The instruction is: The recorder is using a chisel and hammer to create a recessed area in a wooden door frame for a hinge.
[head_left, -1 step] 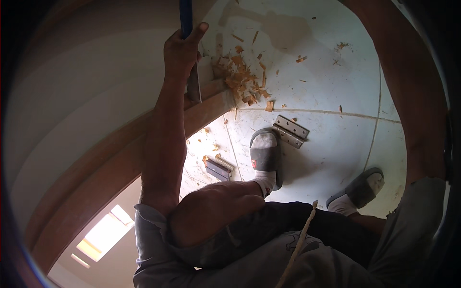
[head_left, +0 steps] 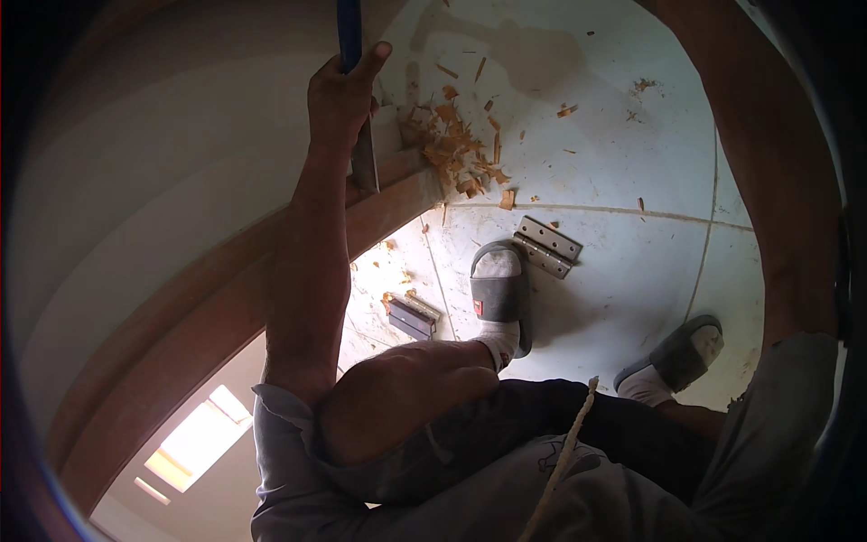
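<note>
My left hand (head_left: 343, 99) is closed around a chisel (head_left: 365, 167) with a blue handle, its thumb pressed along the handle. The metal blade points down toward a brown wooden frame edge (head_left: 390, 210). Whether the tip touches the wood, I cannot tell. My right forearm (head_left: 754, 135) rises along the right side and leaves the view at the top, so my right hand is hidden. A hammer-like shadow (head_left: 515, 45) falls on the floor near the top.
Wood shavings (head_left: 456, 149) lie heaped beside the frame and scattered over the tiles. A metal hinge (head_left: 546, 246) rests by my left slipper (head_left: 497, 294); another dark hinge-like piece (head_left: 411, 318) lies nearer the frame. My right slipper (head_left: 679, 357) stands farther right. A pale wall-like surface (head_left: 163, 163) fills the left.
</note>
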A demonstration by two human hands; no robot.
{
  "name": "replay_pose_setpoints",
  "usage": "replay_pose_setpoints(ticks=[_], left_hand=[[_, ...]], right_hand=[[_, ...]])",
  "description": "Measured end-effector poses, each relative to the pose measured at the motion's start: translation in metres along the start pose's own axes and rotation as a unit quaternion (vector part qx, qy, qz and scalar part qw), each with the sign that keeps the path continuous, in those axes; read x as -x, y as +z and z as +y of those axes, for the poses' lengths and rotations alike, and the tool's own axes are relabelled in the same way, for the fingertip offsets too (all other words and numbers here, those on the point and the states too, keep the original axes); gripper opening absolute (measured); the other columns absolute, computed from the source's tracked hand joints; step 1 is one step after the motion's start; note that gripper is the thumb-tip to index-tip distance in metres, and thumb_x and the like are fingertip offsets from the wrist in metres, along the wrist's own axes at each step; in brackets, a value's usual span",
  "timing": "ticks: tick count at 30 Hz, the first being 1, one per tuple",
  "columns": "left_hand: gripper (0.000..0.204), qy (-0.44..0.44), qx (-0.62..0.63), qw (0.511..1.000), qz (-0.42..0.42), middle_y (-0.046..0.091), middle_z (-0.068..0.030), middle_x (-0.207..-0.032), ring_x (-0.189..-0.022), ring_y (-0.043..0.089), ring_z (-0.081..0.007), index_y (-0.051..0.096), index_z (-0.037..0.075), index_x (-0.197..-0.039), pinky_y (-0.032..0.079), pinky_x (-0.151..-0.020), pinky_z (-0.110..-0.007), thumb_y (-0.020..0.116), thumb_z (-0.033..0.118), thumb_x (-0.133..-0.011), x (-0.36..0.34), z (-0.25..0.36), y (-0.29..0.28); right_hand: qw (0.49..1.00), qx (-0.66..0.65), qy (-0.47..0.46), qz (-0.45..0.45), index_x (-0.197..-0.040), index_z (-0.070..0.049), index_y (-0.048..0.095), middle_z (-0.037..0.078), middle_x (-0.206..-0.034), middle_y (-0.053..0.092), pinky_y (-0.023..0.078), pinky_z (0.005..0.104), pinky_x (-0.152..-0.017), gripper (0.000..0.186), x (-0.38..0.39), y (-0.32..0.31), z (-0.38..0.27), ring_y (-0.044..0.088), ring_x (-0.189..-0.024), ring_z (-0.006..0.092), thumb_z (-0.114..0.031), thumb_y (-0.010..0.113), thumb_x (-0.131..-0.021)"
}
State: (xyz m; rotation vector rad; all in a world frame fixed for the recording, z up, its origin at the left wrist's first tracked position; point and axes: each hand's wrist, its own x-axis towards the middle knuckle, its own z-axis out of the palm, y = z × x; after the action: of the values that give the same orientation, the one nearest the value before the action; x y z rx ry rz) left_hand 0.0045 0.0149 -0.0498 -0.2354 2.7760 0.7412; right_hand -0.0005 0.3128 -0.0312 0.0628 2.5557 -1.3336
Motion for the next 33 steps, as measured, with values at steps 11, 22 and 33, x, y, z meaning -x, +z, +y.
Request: replay_pose_setpoints(ticks=[11, 22, 33], left_hand=[[0.058, 0.026, -0.031, 0.999, -0.017, 0.049, -0.0005, -0.054, -0.044, 0.054, -0.0108, 0.056, 0.005, -0.069, 0.046, -0.045, -0.028, 0.073, 0.060, -0.076, 0.003, 0.001, -0.001], [0.053, 0.026, -0.063, 0.996, -0.056, 0.050, -0.0014, -0.054, -0.044, 0.054, -0.0112, 0.057, 0.005, -0.071, 0.046, -0.045, -0.028, 0.074, 0.056, -0.076, 0.010, 0.013, 0.007], [0.054, -0.023, -0.021, 0.998, -0.061, 0.048, -0.0008, -0.057, -0.046, 0.053, -0.0115, 0.054, 0.007, -0.068, 0.045, -0.045, -0.028, 0.075, 0.055, -0.076, 0.003, 0.007, 0.000]], right_hand=[[0.996, 0.040, 0.008, -0.083, -0.074, -0.001, 0.058, 0.003, -0.052, 0.043, 0.035, 0.0361, -0.042, 0.032, 0.004, -0.004, -0.002, 0.043, -0.045, 0.0174, -0.029, 0.058, -0.090], [0.998, 0.001, 0.062, -0.023, -0.087, -0.002, 0.062, 0.002, -0.054, 0.046, 0.035, 0.0340, -0.043, 0.028, 0.017, -0.003, 0.010, 0.042, -0.044, 0.0145, -0.030, 0.061, -0.090], [0.996, -0.009, 0.039, -0.078, -0.098, -0.003, 0.065, 0.001, -0.055, 0.046, 0.035, 0.0322, -0.044, 0.028, 0.024, 0.002, 0.020, 0.042, -0.045, 0.0135, -0.029, 0.061, -0.091]])
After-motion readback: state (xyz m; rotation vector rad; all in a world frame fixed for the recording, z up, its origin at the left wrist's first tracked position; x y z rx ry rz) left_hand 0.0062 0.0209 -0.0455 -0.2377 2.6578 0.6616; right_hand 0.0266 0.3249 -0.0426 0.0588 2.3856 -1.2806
